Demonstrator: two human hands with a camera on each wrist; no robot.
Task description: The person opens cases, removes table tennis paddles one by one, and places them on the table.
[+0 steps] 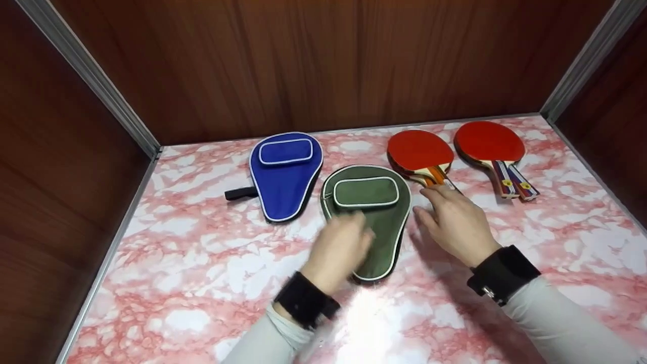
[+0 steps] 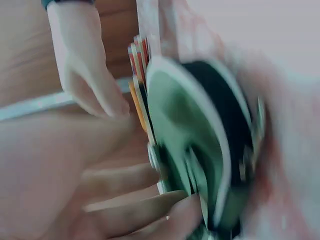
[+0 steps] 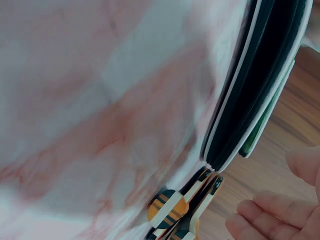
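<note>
I see my left hand point(image 1: 339, 251) lying on the green paddle case point(image 1: 376, 222), its grip too blurred to tell (motion smear). The case lies mid-tabletop point(image 1: 202, 263), just right of the blue case point(image 1: 285, 174). My right hand point(image 1: 455, 220), fingers relaxed and holding nothing, touches the nearer red paddle's handle point(image 1: 438, 177).

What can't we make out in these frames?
- Left hand: motion-blurred in the head view; whether it grips the green case is unclear.
- Green case's near half: covered by that hand.
- Left wrist view: smeared by motion, only shapes show.
- Near bat's handle: its end is hidden under the right hand; contact unclear.
- Right wrist view: case cut off by the top edge.
</note>
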